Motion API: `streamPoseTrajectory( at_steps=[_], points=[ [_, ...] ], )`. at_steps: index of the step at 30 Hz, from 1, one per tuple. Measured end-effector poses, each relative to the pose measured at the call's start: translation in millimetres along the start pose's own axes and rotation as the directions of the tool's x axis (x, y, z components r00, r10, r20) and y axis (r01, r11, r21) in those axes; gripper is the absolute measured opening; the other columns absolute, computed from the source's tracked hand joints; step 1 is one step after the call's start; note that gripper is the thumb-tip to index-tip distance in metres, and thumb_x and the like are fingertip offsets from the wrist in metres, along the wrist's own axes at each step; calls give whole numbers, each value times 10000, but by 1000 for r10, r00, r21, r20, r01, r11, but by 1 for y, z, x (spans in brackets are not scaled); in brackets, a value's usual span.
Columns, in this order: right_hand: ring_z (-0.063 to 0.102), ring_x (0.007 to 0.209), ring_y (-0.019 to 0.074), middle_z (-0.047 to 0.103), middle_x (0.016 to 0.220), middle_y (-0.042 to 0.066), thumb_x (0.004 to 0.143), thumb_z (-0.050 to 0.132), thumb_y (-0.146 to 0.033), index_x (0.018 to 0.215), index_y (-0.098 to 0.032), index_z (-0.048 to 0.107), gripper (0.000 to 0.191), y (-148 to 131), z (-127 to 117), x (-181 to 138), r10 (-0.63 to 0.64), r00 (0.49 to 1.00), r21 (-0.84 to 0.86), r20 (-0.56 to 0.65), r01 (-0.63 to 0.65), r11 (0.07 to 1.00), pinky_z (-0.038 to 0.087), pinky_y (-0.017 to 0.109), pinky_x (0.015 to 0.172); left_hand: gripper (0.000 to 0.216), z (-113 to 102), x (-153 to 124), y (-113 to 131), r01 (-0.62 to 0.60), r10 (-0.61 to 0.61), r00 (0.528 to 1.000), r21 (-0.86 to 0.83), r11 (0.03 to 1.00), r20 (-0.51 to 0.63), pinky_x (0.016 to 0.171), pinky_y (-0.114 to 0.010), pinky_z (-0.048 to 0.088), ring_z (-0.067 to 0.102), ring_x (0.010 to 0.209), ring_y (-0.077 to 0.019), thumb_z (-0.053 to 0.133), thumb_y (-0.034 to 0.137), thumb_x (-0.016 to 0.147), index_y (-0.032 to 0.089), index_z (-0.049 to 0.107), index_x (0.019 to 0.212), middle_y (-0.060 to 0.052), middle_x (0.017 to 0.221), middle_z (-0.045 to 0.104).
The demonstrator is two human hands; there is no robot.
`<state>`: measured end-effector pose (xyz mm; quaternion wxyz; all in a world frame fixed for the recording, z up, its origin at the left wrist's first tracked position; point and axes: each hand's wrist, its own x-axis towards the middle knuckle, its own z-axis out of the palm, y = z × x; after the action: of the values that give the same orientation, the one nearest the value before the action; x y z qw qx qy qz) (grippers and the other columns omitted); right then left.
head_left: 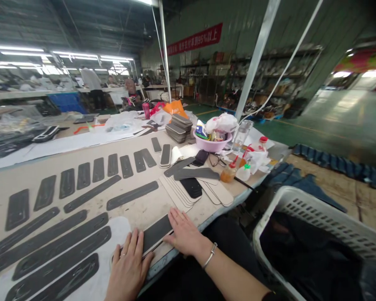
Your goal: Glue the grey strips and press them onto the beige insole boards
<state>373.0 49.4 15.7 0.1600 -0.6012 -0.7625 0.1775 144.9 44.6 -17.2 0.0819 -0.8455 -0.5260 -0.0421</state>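
A long dark grey strip (pixel 157 231) with rounded ends lies at the table's near edge, both hands pressing on it. My left hand (pixel 130 261) rests flat on its left end, fingers stretched out. My right hand (pixel 184 231) lies flat over its right end, thumb apart from the fingers. A lighter layer shows along the strip's lower edge. Just beyond my right hand are fanned pale strips (pixel 175 192) and a short black piece (pixel 191 188). Left of my hands, several long dark strips (pixel 65 246) with shiny smears lie in a row, partly on white paper (pixel 120 228).
Short dark pieces (pixel 83 175) stand in a row farther back. Stacked pieces (pixel 179 128), a pink basin (pixel 213 144), a glue bottle (pixel 228 173) and a green-tipped bottle (pixel 244 172) are at the table's right. A white plastic basket (pixel 271 209) with dark material stands beside me.
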Motion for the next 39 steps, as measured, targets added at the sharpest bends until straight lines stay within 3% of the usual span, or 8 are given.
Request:
streamPoseTrajectory(
  at_steps=[5,9,17,20,24,30,35,39],
  points=[
    [273,1300,229,328,1411,141,836,510,-397,1371,-103,336,634,59,-59,-9,238,956,-110,-173,-258,960,216,309,1064,626,-2,0,2,22,-21,999,8,1000,-27,1068,-487,174,260,1324,-292,335,465,842,106,383,1352,-111,1437,318],
    [427,1171,294,464,1264,200,782,565,-403,1299,-65,412,636,123,-98,-26,567,797,-221,-211,-604,766,327,359,969,622,-2,1,2,25,-26,999,-26,999,-47,1065,-481,185,281,1315,-287,347,474,839,120,391,1349,-103,1434,327],
    [534,986,325,583,983,196,642,654,-552,1050,-76,574,633,167,-106,-33,644,744,-227,-177,-667,709,401,398,841,623,-5,-2,2,33,-37,997,-52,998,-61,1063,-494,185,314,1297,-296,368,502,849,134,390,1350,-101,1421,350],
    [522,989,338,580,974,163,495,766,-503,1009,-112,591,669,174,-111,-28,692,700,-21,-180,-706,708,403,413,839,614,-6,-2,1,32,-36,998,-68,997,-59,1059,-498,191,306,1302,-298,372,505,853,148,388,1352,-98,1416,360],
    [534,946,306,587,797,72,469,800,-320,729,-175,599,360,179,-121,-24,748,654,400,-115,-659,638,423,397,821,611,-7,-2,2,45,-51,997,-92,995,-60,1049,-507,207,318,1296,-302,373,507,858,159,373,1360,-101,1421,352],
    [558,582,124,582,644,22,749,627,-358,675,-176,540,215,138,-109,-31,676,728,713,115,-534,454,476,223,528,621,-6,-3,1,37,-48,996,-124,992,-80,1043,-526,221,299,1305,-314,372,509,863,152,348,1371,-115,1423,348],
    [586,579,90,609,644,8,664,768,-284,718,-152,565,248,45,-60,-38,477,818,946,322,-300,-123,489,147,512,518,-12,-11,-6,3,-48,982,-236,972,-185,1051,-517,233,231,1337,-303,397,360,879,138,384,1346,-132,1438,316],
    [607,624,84,641,721,15,636,794,-331,855,-130,618,347,-39,-17,-32,374,840,910,394,-299,-286,501,135,540,381,-36,-19,-9,66,-212,957,-563,824,-199,996,-453,351,449,1193,-260,400,322,876,177,547,1196,-117,1276,522]
  ],
)
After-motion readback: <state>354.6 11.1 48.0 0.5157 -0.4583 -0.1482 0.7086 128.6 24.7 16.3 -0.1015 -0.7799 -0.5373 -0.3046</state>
